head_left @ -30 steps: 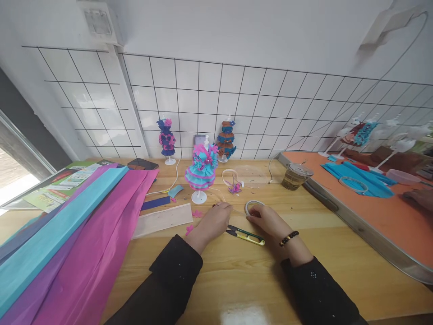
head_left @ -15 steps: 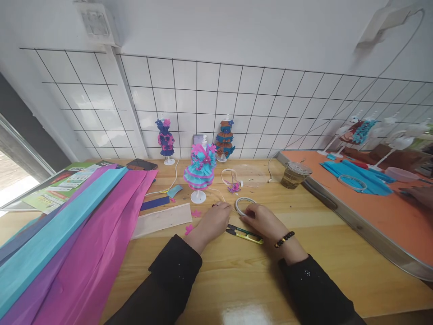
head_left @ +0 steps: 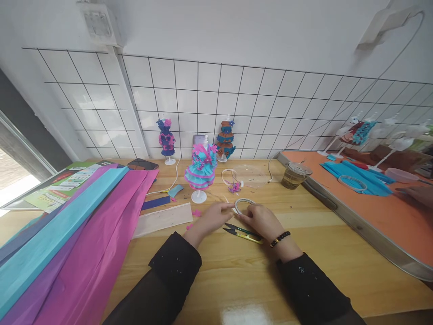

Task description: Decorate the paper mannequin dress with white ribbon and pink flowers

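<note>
My right hand [head_left: 260, 220] grips a white roll of tape [head_left: 244, 204] and holds it tilted just above the wooden table [head_left: 304, 253]. My left hand [head_left: 213, 216] is closed in a pinch at the roll's left edge, apparently on the tape's free end. Small yellow-and-black thread snips [head_left: 244, 233] lie on the table right below both hands. A paper dress in blue and pink on a white stand [head_left: 200, 171] rises just behind my left hand.
Long sheets of crepe paper, pink [head_left: 101, 253] and blue [head_left: 50, 234], cover the left side. Two more dressed figures [head_left: 166, 139] [head_left: 226, 139] stand by the grid wall. A cup of drink [head_left: 295, 175] sits beside an orange mat [head_left: 389, 216], where another person's hand [head_left: 419, 195] rests.
My right hand has brought the tape roll leftward toward my left hand, and the two now meet at the roll. The left fingers have reached up to its edge.
</note>
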The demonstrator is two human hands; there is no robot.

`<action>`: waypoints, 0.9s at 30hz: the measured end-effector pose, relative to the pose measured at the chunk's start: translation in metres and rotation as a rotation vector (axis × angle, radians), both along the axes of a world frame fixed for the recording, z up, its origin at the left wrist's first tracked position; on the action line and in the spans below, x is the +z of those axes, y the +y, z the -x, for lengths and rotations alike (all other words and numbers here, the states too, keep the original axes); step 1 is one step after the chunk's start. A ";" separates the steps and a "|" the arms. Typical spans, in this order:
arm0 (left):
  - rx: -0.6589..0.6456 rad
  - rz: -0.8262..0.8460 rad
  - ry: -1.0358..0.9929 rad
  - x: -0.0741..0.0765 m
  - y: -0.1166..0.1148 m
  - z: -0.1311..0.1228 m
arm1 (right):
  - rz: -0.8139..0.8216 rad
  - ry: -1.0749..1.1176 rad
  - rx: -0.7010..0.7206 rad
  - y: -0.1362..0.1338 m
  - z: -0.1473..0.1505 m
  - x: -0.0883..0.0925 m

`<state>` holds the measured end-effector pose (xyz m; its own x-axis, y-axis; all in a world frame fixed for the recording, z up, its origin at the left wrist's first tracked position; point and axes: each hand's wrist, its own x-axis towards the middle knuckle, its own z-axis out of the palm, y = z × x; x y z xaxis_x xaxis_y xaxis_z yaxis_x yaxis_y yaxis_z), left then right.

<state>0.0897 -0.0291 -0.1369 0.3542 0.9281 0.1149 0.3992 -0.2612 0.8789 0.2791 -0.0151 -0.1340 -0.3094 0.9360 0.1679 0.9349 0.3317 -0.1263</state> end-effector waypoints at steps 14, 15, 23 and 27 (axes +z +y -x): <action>0.078 0.352 -0.539 0.005 0.005 0.004 | -0.037 0.013 0.031 0.008 -0.008 -0.005; 0.101 0.342 -0.573 0.004 0.006 0.004 | -0.034 0.014 0.033 0.008 -0.009 -0.005; 0.143 0.260 -0.452 0.009 0.003 0.003 | -0.058 0.052 0.008 0.008 -0.018 0.001; 0.118 0.218 -0.256 0.015 -0.005 -0.004 | -0.037 0.059 -0.025 0.012 -0.024 -0.002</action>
<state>0.0933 -0.0337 -0.1224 0.2282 0.9734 -0.0194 0.1754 -0.0215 0.9843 0.3034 -0.0028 -0.1361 -0.2750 0.9360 0.2199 0.9341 0.3143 -0.1695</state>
